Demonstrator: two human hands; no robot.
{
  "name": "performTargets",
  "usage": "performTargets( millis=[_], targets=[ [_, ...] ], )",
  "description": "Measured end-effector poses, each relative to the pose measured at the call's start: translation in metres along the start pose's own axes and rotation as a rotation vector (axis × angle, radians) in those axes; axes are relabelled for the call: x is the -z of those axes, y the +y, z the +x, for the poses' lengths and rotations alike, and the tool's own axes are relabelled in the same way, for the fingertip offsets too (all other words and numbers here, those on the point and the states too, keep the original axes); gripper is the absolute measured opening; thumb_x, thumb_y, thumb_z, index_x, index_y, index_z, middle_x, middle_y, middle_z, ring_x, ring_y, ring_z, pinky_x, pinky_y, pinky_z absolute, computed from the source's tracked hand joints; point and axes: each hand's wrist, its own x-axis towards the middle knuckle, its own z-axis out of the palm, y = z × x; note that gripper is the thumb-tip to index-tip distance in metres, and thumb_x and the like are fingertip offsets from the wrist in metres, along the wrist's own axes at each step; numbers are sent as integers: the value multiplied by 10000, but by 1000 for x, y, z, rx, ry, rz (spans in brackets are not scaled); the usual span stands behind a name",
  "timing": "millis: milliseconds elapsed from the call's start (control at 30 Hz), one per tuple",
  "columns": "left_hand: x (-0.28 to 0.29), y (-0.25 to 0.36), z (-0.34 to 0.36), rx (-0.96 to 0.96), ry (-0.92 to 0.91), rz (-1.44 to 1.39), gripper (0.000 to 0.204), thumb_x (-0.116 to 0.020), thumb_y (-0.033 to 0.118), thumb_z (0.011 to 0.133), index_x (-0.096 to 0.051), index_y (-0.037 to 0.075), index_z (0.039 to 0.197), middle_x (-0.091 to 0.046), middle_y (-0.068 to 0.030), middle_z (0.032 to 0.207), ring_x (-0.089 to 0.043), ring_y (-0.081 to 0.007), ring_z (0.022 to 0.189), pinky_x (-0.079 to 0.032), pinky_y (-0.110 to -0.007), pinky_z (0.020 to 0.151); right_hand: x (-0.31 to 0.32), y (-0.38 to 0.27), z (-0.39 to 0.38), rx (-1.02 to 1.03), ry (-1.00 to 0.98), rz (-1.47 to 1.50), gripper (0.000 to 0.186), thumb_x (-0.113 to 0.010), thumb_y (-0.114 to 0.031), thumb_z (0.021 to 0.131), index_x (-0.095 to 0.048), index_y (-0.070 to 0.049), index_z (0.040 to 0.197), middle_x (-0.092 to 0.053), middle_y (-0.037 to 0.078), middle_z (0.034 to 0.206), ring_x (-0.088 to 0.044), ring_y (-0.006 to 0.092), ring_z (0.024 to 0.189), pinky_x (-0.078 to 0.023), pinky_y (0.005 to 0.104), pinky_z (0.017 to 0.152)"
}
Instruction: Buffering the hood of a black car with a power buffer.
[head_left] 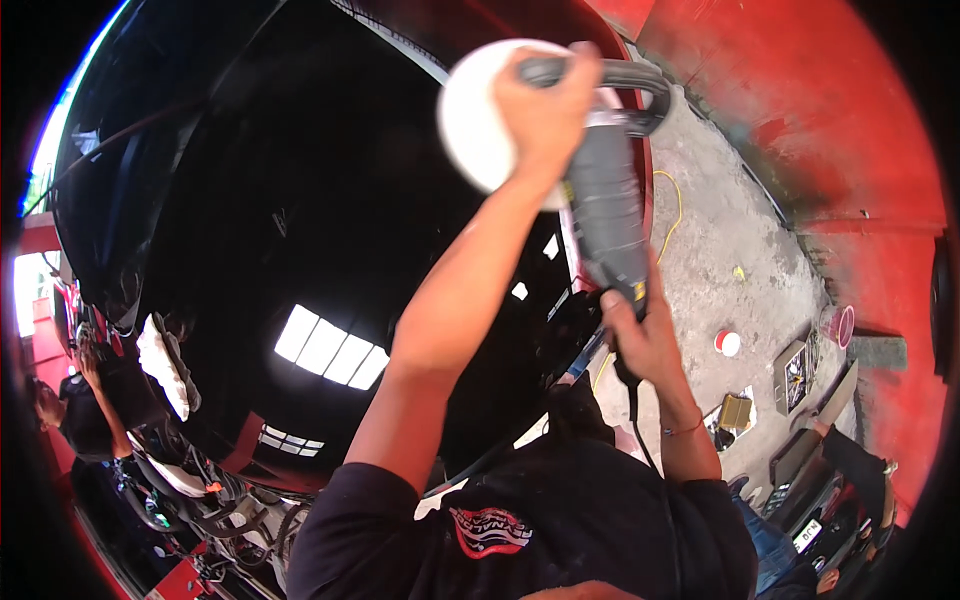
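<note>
My left hand (545, 115) is wrapped round the black loop handle at the front of a grey and black polisher (605, 190). My right hand (645, 335) grips the rear end of its body, close to where the black cord (633, 410) comes out. A round white pad (475, 110) at the tool's head lies over the far right part of a glossy black car panel (300, 200); whether it presses on the surface I cannot tell. The pad and the left hand's fingers look slightly blurred. Bright windows reflect in the panel.
A white cloth (165, 365) lies at the panel's left edge, near another person (95, 410). On the concrete floor (700, 270) to the right are a yellow cord (678, 205), a red and white tub (728, 343), a pink basket (838, 325) and boxes. Another person's arm (850, 460) shows at lower right.
</note>
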Motion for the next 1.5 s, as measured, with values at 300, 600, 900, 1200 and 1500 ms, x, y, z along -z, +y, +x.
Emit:
performTargets(
  millis=[300, 600, 900, 1200, 1500],
  targets=[
    [-27, -5, -15, 108, -90, 85, 301, -800, 234, 784, -608, 25, 681, -662, -69, 616, -620, -132, 535, -499, -302, 544, -3, -9, -10, -143, 53, 383, 711, -577, -238, 1006, -172, -86, 1571, -556, 41, 745, -534, 118, 538, -468, 274, 467],
    [222, 87, -69, -125, 425, 253, 173, -736, 181, 891, -648, 51, 819, -605, 16, 705, -536, -52, 617, -397, -186, 500, -104, -83, -84, 19, -333, -88, 982, -758, -305, 869, -121, -67, 1579, -686, 309, 1059, -705, 461, 930, -569, 461, 808],
    [482, 173, -196, -259, 1134, 127, 417, -582, 455, 926, -429, 178, 654, -330, 69, 588, -342, -75, 541, -269, -251, 524, -231, -145, -94, 619, -1013, -314, 955, -719, -307, 891, -101, -117, 1594, -658, 254, 816, -677, 425, 690, -556, 498, 642],
    [563, 202, -311, -425, 1423, 328, 492, -549, 504, 917, -345, 176, 613, -349, 48, 579, -382, -103, 560, -316, -275, 569, -296, -179, -127, 818, -1353, -299, 926, -688, -369, 911, -120, -107, 1595, -659, 232, 721, -680, 402, 636, -571, 485, 605],
    [443, 160, -255, -267, 1197, 351, 316, -510, 449, 976, -544, 152, 875, -456, 61, 712, -389, -30, 559, -314, -200, 493, -176, -169, -90, 476, -1182, -316, 928, -742, -364, 885, -191, -55, 1565, -636, 315, 1205, -642, 482, 1073, -526, 480, 878]
  ],
)
